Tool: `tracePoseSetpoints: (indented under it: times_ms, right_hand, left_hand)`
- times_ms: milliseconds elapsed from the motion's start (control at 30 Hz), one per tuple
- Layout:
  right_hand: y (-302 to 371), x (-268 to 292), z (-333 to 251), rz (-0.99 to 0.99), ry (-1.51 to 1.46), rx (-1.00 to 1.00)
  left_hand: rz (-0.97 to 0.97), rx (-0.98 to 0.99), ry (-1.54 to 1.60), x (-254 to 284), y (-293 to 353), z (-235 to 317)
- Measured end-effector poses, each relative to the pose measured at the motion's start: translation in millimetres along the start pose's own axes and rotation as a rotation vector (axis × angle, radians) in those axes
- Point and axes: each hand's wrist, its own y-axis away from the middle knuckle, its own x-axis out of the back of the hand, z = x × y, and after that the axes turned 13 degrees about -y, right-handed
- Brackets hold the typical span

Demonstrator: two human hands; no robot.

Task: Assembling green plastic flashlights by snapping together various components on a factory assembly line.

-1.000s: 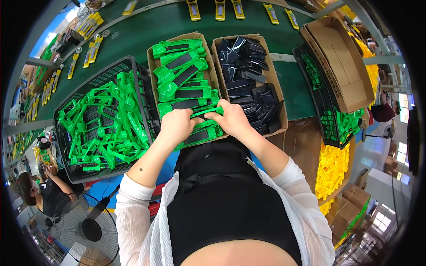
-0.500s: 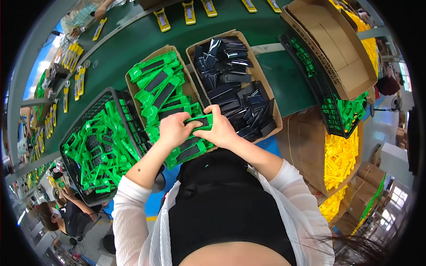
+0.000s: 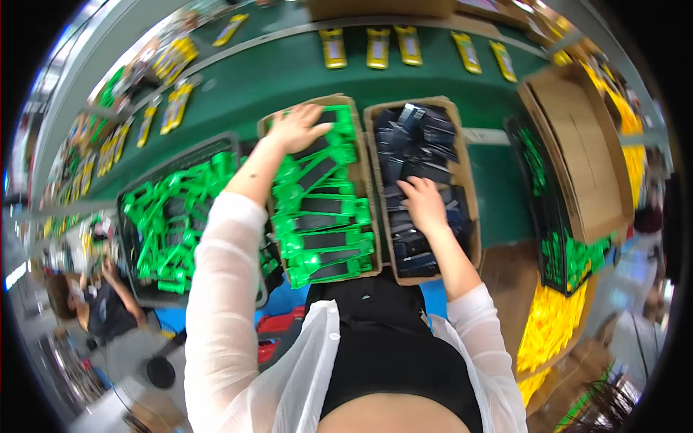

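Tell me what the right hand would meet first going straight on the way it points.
The right hand would likely meet the black pieces just ahead in their cardboard box; depth is unclear, so it may already touch them.

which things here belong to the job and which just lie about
Seemingly in use:
green parts at the left hand
black pieces at the right hand

Seemingly just lying about:
yellow parts, lower right
yellow packs
cardboard box, right

Green bench (image 3: 289,76); boxes (image 3: 468,180), yellow packs (image 3: 377,48) atop
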Motion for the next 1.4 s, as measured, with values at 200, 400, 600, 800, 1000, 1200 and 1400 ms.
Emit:
tracePoseSetpoints:
  times_ms: [200, 400, 600, 800, 1000, 1200, 1400]
  right_hand:
    - [10, 6, -1, 0.057, 0.019, -0.023]
    - [57, 17, 4, 0.300, -0.786, -0.507]
    - [71, 7, -23, 0.379, -0.995, -0.635]
    - [35, 29, -118, -0.012, -1.237, -0.519]
    - [26, 38, -170, -0.212, -1.294, -0.505]
    - [30, 35, -183, -0.236, -1.158, -0.469]
    - [35, 41, -189, -0.298, -1.082, -0.495]
  left_hand:
    - [0.829, 0.284, 0.473, -31, 43, -22]
    - [1.003, 1.161, 0.566, -117, 151, -124]
    - [-0.049, 0.907, 0.716, -163, 165, -149]
    - [0.200, 0.801, 0.537, -137, 191, -144]
    - [1.294, 0.725, 0.773, -56, 233, -100]
    - [0.344, 0.620, 1.938, -39, 252, -27]
    - [0.094, 0.197, 2.007, -21, 275, 33]
